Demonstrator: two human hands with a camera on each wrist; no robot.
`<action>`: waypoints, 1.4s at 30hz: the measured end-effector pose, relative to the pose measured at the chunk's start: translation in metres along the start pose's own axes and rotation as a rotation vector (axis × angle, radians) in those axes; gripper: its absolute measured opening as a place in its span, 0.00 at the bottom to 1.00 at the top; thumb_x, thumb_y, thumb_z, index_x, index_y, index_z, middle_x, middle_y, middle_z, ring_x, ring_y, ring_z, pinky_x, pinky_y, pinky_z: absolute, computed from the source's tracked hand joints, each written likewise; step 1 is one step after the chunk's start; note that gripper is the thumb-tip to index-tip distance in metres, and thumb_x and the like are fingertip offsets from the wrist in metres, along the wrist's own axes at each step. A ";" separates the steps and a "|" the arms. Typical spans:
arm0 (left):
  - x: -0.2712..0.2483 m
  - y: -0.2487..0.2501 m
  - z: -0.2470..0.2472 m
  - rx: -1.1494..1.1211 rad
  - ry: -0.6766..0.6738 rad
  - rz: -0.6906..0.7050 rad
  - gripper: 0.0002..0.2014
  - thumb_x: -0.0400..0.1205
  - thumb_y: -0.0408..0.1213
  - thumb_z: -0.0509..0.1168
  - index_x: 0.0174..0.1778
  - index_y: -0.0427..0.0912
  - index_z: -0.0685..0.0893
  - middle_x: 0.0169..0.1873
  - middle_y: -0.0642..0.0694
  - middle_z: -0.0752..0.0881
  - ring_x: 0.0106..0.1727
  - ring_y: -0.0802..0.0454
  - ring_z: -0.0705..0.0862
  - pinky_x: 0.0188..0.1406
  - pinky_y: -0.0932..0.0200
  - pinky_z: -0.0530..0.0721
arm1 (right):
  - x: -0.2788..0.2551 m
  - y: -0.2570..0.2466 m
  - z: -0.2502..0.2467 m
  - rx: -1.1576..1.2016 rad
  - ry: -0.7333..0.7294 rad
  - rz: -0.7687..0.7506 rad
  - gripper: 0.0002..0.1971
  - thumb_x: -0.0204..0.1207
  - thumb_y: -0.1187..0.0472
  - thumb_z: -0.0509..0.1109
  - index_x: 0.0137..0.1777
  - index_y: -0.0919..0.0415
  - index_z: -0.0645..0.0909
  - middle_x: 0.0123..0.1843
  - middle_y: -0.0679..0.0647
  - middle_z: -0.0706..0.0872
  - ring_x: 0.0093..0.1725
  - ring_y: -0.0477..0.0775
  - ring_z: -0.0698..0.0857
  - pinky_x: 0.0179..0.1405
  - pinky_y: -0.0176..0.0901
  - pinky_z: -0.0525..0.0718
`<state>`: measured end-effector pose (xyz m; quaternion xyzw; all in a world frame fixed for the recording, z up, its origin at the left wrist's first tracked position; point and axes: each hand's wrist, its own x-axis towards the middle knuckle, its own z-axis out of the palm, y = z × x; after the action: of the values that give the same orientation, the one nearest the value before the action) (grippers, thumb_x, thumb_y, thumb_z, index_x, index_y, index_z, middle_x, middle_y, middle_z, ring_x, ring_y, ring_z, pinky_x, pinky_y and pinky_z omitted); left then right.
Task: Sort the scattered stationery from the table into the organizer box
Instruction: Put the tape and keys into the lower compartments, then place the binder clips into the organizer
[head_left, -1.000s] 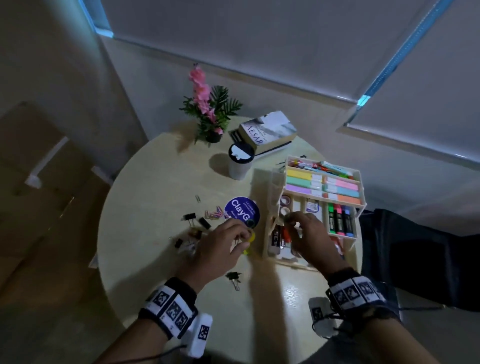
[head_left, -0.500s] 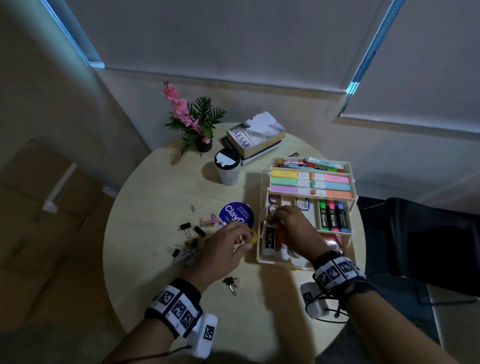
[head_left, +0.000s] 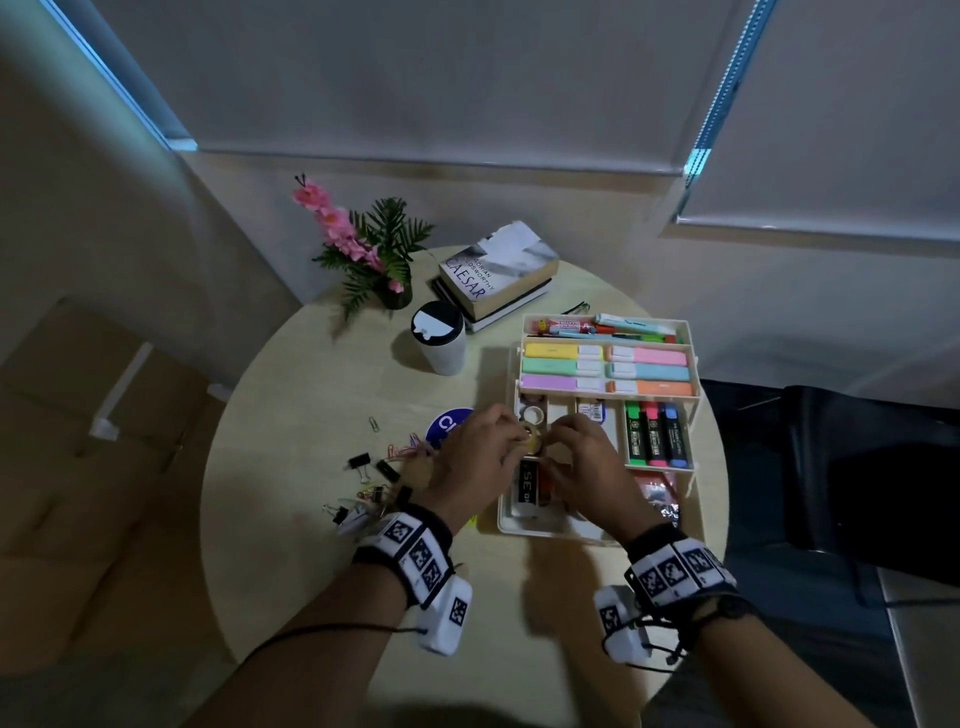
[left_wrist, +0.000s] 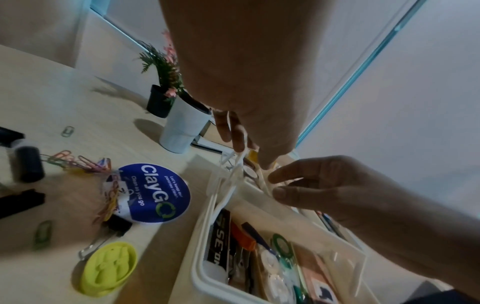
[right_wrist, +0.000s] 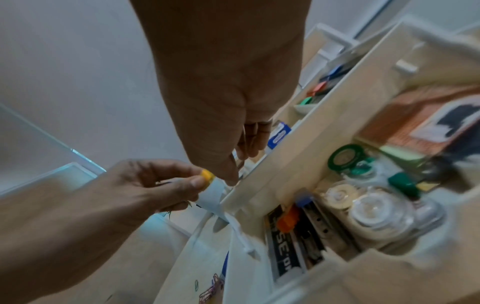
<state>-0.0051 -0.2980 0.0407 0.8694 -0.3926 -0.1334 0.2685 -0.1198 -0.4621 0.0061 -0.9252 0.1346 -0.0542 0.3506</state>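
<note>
Surface: round pale wooden table (head_left: 291, 545), dimly lit, as I see it from the head view.
Room: grey roller blinds (head_left: 415, 78) behind, beige wall on the left, a dark chair (head_left: 857, 467) on the right.
Organizer box: one white tiered organizer box (head_left: 693, 364) at the table's right side, its trays stepped open.
Pastel highlighters: six, in two columns of three on the upper tray (head_left: 602, 369).
Dark markers: three upright side by side, green, pink and blue (head_left: 655, 434).
Binder clips: I count at least two black ones (head_left: 359, 461) loose on the table left of the box; the pile near my left wrist is too tangled to count.
Paper clips: one lone clip (head_left: 373, 423), plus a coloured bunch (head_left: 405, 449) I cannot count.
Others: one blue round sticker (left_wrist: 153, 192), one yellow-green lid (left_wrist: 107, 269), one lidded cup (head_left: 441, 338), one plant (head_left: 374, 254), two stacked books (head_left: 498, 275).
Left hand: left hand (head_left: 475, 467) pinches a small yellow piece (right_wrist: 207, 175) between thumb and fingertips, just above the box's left middle compartment.
Right hand: right hand (head_left: 584, 470) has fingers curled close beside the left one; I cannot tell whether they grip anything.
Change: half a second ago my left hand sat on the table beside the sticker; now it has come over to the box and meets the right.
</note>
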 end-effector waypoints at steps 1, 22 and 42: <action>0.005 0.002 0.004 0.032 -0.003 0.006 0.10 0.86 0.40 0.71 0.62 0.47 0.91 0.61 0.56 0.83 0.58 0.56 0.82 0.55 0.58 0.85 | -0.006 0.002 -0.003 -0.014 0.004 0.003 0.10 0.76 0.67 0.79 0.56 0.60 0.89 0.60 0.55 0.84 0.59 0.55 0.82 0.60 0.46 0.83; -0.041 -0.035 -0.002 0.055 -0.080 0.049 0.23 0.86 0.37 0.69 0.79 0.46 0.77 0.78 0.47 0.74 0.75 0.45 0.76 0.66 0.49 0.82 | -0.034 -0.009 0.012 -0.062 0.023 -0.092 0.07 0.77 0.71 0.76 0.52 0.61 0.87 0.51 0.53 0.82 0.45 0.53 0.83 0.43 0.51 0.87; -0.191 -0.220 -0.032 -0.060 -0.059 -0.383 0.13 0.82 0.32 0.72 0.61 0.47 0.87 0.60 0.48 0.84 0.62 0.47 0.83 0.59 0.49 0.85 | -0.017 -0.090 0.160 -0.371 -0.468 0.122 0.28 0.83 0.75 0.65 0.83 0.65 0.67 0.76 0.66 0.75 0.68 0.64 0.81 0.64 0.52 0.88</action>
<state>0.0179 -0.0215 -0.0543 0.9156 -0.2236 -0.2193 0.2522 -0.0857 -0.2912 -0.0543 -0.9509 0.1132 0.2073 0.1997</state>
